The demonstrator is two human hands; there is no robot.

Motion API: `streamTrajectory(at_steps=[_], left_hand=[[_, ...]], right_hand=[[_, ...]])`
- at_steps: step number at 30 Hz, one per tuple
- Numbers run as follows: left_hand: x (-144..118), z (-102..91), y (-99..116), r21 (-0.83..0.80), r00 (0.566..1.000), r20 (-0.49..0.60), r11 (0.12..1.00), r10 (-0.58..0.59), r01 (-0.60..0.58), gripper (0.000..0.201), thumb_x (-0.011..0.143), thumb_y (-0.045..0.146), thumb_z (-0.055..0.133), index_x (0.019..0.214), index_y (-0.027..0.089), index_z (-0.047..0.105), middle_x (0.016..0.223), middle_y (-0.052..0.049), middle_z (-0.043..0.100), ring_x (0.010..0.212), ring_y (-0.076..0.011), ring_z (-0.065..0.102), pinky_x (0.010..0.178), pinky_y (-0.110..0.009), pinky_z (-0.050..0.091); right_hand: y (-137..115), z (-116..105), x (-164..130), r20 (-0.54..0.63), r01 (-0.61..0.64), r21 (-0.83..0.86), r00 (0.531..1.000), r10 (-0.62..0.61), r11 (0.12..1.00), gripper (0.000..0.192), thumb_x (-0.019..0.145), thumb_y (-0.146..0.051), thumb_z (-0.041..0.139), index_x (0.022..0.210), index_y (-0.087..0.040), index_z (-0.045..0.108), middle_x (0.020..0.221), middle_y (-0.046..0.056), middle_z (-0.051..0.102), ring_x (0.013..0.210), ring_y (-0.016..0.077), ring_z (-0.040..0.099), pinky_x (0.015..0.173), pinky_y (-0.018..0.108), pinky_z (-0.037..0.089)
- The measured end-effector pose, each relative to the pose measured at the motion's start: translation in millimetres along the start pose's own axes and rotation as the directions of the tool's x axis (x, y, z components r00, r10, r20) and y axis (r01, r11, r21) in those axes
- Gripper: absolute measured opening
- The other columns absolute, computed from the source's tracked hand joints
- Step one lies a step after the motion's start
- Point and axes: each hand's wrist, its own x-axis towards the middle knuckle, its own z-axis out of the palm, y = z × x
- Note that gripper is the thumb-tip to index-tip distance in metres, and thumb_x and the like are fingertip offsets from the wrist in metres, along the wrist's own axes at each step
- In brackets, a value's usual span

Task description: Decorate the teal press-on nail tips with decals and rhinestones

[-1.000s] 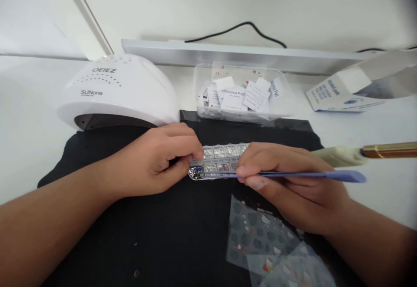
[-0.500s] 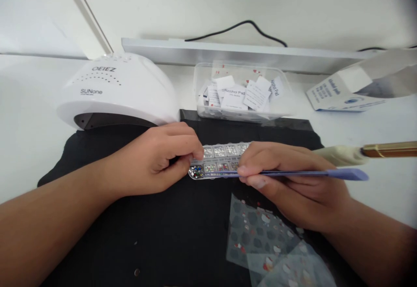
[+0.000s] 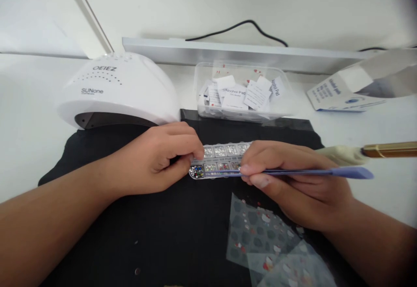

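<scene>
A clear compartment case of rhinestones [image 3: 220, 151] lies on the black mat, with silvery stones in its far row and mixed colours in its near row. My left hand [image 3: 166, 159] is closed, thumb and index finger pinching the case's left end. Purple-blue tweezers [image 3: 350, 173] are pinched between the thumb and fingers of my right hand [image 3: 286, 178]. Their thin tips point left and reach over the near row, close to the leftmost multicoloured compartment. My right fingers cover the case's right end. Whether the tips hold a stone is too small to tell.
Behind my left hand stands a white nail lamp [image 3: 120, 91]. A clear plastic box [image 3: 244, 114] of alcohol pads is at the back, with an opened carton [image 3: 342, 94] to its right. Sticker sheets [image 3: 250, 230] lie near my right forearm. A gold-brown handle [image 3: 391, 150] juts in at right.
My right hand and the tweezers have shifted slightly to the right. My left hand stays on the case.
</scene>
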Motion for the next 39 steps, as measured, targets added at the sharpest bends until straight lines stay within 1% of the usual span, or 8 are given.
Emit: streamTrajectory(at_steps=[9,14,19,22,31,39], left_hand=[[-0.1,0.5,-0.3,-0.007,1.0,-0.002,1.0,-0.001,0.001,0.018,0.084,0.003,0.049,0.089,0.016,0.06,0.089,-0.007,0.067,0.089,-0.0179,0.065,0.079,-0.032,0.052],[-0.2,0.2,-0.3,-0.001,1.0,0.001,1.0,-0.005,0.005,0.018,0.084,0.003,0.049,0.09,0.016,0.06,0.09,-0.006,0.067,0.09,-0.0181,0.065,0.08,-0.031,0.052],[-0.3,0.5,-0.6,0.001,1.0,0.001,1.0,-0.006,0.006,0.018,0.084,0.003,0.049,0.09,0.017,0.06,0.09,-0.006,0.067,0.089,-0.0178,0.065,0.079,-0.031,0.052],[-0.3,0.5,-0.6,0.005,1.0,0.002,1.0,-0.008,0.008,0.018,0.084,0.003,0.049,0.09,0.017,0.06,0.09,-0.006,0.067,0.09,-0.0174,0.065,0.08,-0.03,0.052],[-0.1,0.0,0.3,0.015,1.0,0.001,1.0,-0.004,0.004,0.018,0.084,0.003,0.049,0.09,0.015,0.06,0.09,-0.006,0.067,0.089,-0.0174,0.065,0.08,-0.03,0.052],[0.0,0.5,0.0,0.014,1.0,0.0,1.0,-0.009,0.009,0.018,0.084,0.004,0.049,0.09,0.016,0.06,0.09,-0.006,0.068,0.089,-0.0172,0.065,0.08,-0.03,0.052]], right_hand=[[0.1,-1.3,0.2,0.02,-0.008,-0.023,1.0,0.009,1.0,0.016,0.082,-0.005,0.059,0.09,-0.017,0.065,0.076,0.001,0.064,0.066,0.0096,0.06,0.059,0.022,0.049],[0.7,-0.2,-1.7,0.005,0.011,-0.019,1.0,-0.011,1.0,0.015,0.082,-0.006,0.059,0.09,-0.018,0.065,0.075,0.001,0.064,0.066,0.0103,0.06,0.059,0.022,0.049],[0.7,0.4,-0.7,-0.018,-0.008,0.008,1.0,0.008,1.0,0.015,0.082,-0.007,0.06,0.089,-0.019,0.066,0.074,0.001,0.064,0.063,0.0116,0.06,0.057,0.025,0.049],[0.0,-0.1,0.2,-0.011,-0.009,0.009,1.0,0.009,1.0,0.015,0.082,-0.008,0.06,0.089,-0.019,0.067,0.072,0.001,0.063,0.062,0.012,0.059,0.056,0.025,0.049],[-0.9,-2.2,-1.5,0.004,0.001,-0.015,1.0,-0.001,1.0,0.019,0.08,-0.005,0.061,0.092,-0.019,0.066,0.077,0.001,0.065,0.066,0.0121,0.061,0.058,0.025,0.05],[-0.9,-1.2,-2.0,0.007,0.016,-0.02,1.0,-0.016,1.0,0.018,0.081,-0.003,0.06,0.091,-0.017,0.066,0.078,0.001,0.064,0.067,0.01,0.061,0.059,0.022,0.05]])
